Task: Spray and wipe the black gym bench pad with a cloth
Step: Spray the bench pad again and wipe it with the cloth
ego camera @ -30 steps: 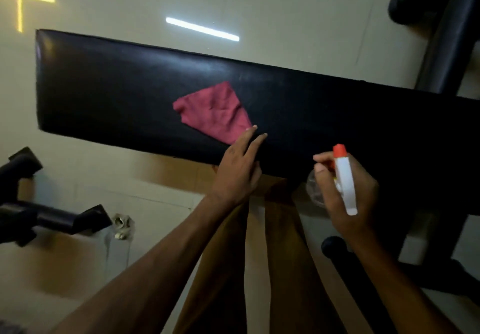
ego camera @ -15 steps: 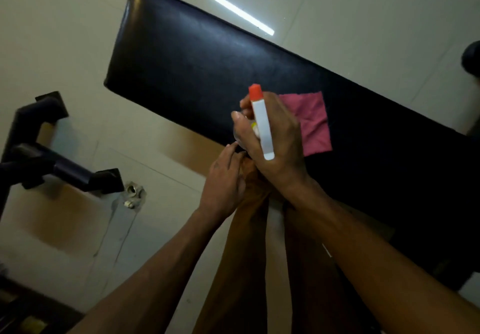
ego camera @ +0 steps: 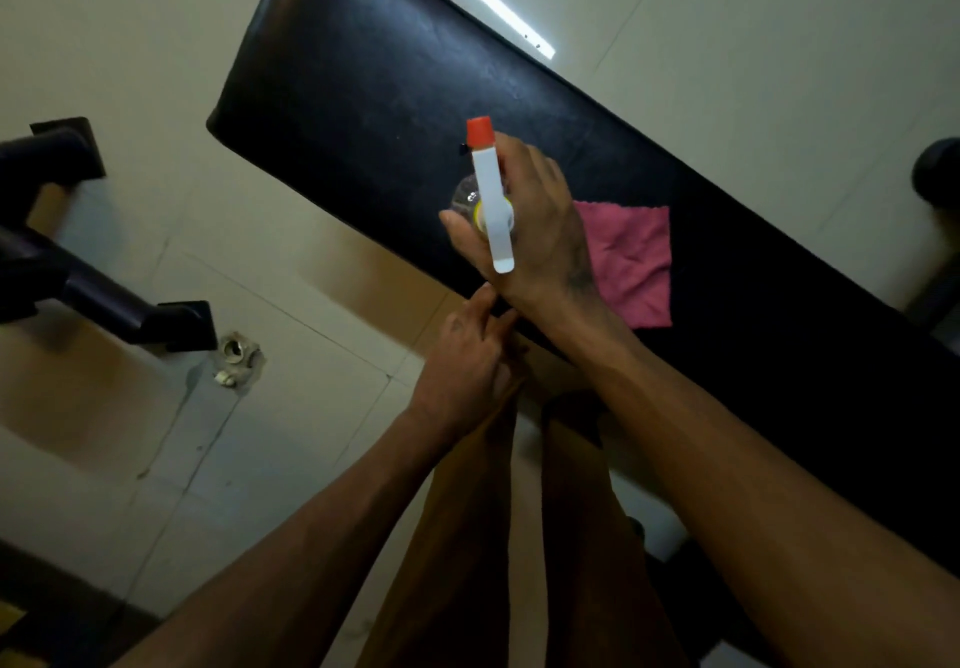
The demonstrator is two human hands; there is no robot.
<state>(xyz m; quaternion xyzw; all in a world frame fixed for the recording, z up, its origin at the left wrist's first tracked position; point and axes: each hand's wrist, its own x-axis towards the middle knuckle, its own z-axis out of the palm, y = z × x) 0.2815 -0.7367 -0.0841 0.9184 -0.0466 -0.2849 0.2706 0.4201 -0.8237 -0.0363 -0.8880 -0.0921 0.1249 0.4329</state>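
1 spray bottle (ego camera: 492, 199) in right hand (ego camera: 540, 230), 1 cloth (ego camera: 631, 262) on bench pad (ego camera: 363, 95).

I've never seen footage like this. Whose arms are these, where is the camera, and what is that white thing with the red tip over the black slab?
There is no machine here: the camera sits on a person's head and looks down, so the two bare arms are that person's own. The long black padded slab is a gym bench pad, seen from above with pale floor tiles around it. The right hand holds a clear spray bottle with a white trigger head and red nozzle over the pad, nozzle pointing away from the person. A crumpled pink cloth lies on the pad just beyond that hand, not held. The left hand holds nothing, its fingers reaching up near the pad's near edge under the right wrist.
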